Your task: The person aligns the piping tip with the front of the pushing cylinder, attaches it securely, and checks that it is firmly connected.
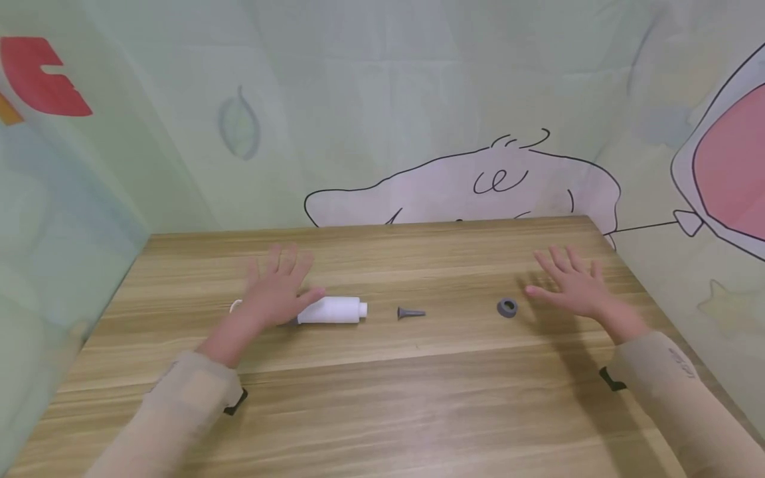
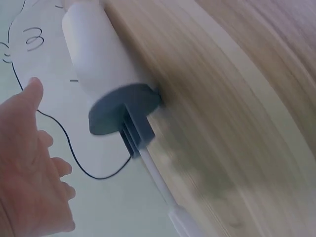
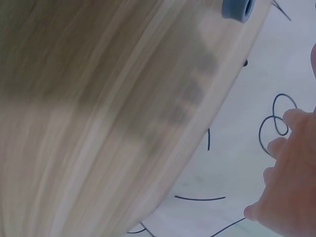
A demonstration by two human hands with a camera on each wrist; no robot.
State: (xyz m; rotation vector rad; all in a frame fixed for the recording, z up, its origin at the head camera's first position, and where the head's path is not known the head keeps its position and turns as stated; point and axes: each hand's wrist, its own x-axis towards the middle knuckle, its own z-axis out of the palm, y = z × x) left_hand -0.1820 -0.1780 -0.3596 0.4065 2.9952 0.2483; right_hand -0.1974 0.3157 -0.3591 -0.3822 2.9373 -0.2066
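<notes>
A white cylinder [image 1: 332, 310] lies on its side on the wooden table, its narrow tip pointing right. Its grey end piece [image 2: 126, 111] and a thin white rod [image 2: 158, 175] show in the left wrist view. Above the cylinder's left end my left hand [image 1: 275, 295] is spread, fingers straight, holding nothing; it hides part of the rod in the head view. A small grey nozzle [image 1: 411, 313] lies right of the cylinder. Farther right is a grey ring [image 1: 507, 307], also in the right wrist view [image 3: 238, 10]. My right hand [image 1: 574, 289] hovers beside it with spread fingers, holding nothing.
The wooden table [image 1: 418, 405] reaches back to a printed cloth [image 1: 370, 133] with line drawings, which also hangs at both sides. Shadows of the right hand and arm fall on the table's right part.
</notes>
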